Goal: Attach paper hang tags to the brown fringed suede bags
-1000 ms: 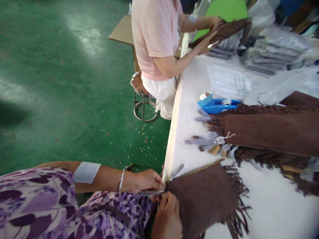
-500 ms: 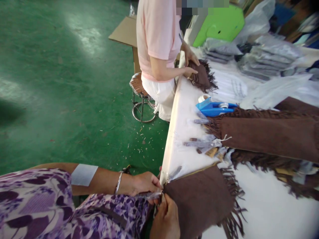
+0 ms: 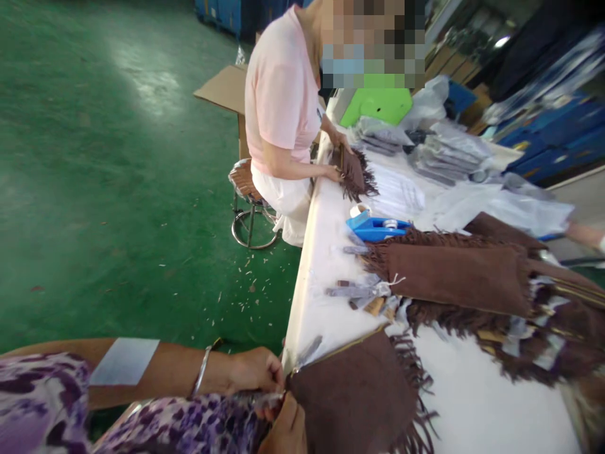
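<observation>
At the table's near edge, my left hand [image 3: 259, 372], with a bracelet on the wrist, has its fingers closed at the corner of a brown fringed zip pouch [image 3: 354, 394]. Just below it, my right hand [image 3: 287, 427] pinches at the same corner. A strip of clear plastic wrap [image 3: 267, 400] shows between and under the fingers; the exact small part they grip is hidden. The pouch lies flat, its gold zipper along the upper edge and its fringe pointing right.
A co-worker in a pink top [image 3: 278, 94] sits further along, handling another fringed pouch [image 3: 353, 170]. A blue tape dispenser [image 3: 375, 228], stacked brown pouches [image 3: 458, 271] and plastic-bagged goods [image 3: 447, 154] lie on the white table [image 3: 482, 403]. Another person's arm [image 3: 586, 234] shows at right.
The view has tilted up and turned right, so things sit further left and lower. My hands stay together at the pouch corner. The co-worker's pouch has turned slightly.
</observation>
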Action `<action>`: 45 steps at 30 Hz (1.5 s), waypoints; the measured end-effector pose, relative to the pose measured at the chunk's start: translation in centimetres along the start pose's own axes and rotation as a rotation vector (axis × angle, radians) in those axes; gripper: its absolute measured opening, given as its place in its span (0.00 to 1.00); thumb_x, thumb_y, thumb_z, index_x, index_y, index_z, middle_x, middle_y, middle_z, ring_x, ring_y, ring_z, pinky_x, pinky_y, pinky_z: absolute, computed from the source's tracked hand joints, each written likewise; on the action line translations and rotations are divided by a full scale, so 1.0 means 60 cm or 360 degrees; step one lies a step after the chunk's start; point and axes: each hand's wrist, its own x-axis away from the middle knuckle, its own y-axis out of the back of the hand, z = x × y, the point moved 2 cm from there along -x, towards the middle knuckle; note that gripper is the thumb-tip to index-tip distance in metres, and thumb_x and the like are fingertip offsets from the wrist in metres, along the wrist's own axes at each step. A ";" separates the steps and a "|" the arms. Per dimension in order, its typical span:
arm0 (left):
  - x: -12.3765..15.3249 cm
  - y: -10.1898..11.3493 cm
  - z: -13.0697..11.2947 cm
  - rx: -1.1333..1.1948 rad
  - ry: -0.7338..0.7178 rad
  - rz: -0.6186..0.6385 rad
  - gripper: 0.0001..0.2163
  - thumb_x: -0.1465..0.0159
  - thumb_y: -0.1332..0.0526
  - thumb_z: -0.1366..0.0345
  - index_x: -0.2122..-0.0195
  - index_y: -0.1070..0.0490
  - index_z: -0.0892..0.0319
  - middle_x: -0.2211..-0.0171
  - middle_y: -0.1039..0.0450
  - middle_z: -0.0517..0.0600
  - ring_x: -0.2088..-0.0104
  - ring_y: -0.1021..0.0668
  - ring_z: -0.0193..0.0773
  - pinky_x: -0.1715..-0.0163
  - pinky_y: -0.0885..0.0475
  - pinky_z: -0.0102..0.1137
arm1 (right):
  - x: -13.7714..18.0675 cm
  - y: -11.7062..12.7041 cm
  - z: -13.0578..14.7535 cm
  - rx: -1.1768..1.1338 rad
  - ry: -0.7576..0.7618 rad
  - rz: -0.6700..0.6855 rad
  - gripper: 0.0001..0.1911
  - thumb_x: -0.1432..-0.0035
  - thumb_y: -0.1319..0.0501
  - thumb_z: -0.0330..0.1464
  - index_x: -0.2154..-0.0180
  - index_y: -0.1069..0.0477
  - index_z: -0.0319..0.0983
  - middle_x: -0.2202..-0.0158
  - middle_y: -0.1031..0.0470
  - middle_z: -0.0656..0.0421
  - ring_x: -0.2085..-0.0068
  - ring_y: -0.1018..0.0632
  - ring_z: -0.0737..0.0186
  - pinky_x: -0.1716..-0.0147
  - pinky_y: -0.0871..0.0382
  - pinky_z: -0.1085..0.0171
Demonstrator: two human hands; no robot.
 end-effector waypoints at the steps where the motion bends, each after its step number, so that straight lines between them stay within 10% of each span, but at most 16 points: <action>1: 0.003 -0.001 -0.004 -0.0010 -0.0010 -0.0008 0.18 0.61 0.28 0.55 0.75 0.27 0.62 0.79 0.30 0.45 0.80 0.31 0.32 0.77 0.36 0.26 | 0.003 0.009 0.003 0.0029 -0.0023 0.0080 0.13 0.38 0.50 0.23 0.58 0.28 0.37 0.66 0.23 0.52 0.69 0.20 0.59 0.74 0.29 0.66; 15: 0.040 -0.015 -0.005 0.0193 -0.0277 -0.0303 0.08 0.50 0.37 0.64 0.73 0.31 0.63 0.77 0.31 0.45 0.76 0.30 0.30 0.75 0.36 0.25 | 0.010 0.032 -0.020 -0.0748 -0.0587 0.0240 0.21 0.32 0.55 0.43 0.52 0.29 0.40 0.55 0.21 0.55 0.59 0.20 0.59 0.68 0.34 0.65; 30: 0.050 -0.016 -0.068 0.0358 -0.0505 -0.0308 0.08 0.46 0.38 0.63 0.73 0.33 0.62 0.75 0.25 0.52 0.73 0.22 0.39 0.68 0.29 0.32 | 0.045 0.021 -0.044 -0.0793 -0.0554 0.0242 0.24 0.32 0.56 0.47 0.54 0.29 0.40 0.59 0.21 0.55 0.63 0.21 0.56 0.65 0.35 0.61; 45: 0.041 -0.026 -0.085 -0.0196 -0.0658 -0.0366 0.08 0.41 0.41 0.62 0.68 0.30 0.62 0.74 0.28 0.47 0.74 0.24 0.34 0.73 0.31 0.26 | -0.040 0.026 -0.045 -0.1307 -0.0501 0.0267 0.19 0.35 0.50 0.46 0.59 0.26 0.44 0.61 0.22 0.61 0.60 0.22 0.63 0.61 0.35 0.68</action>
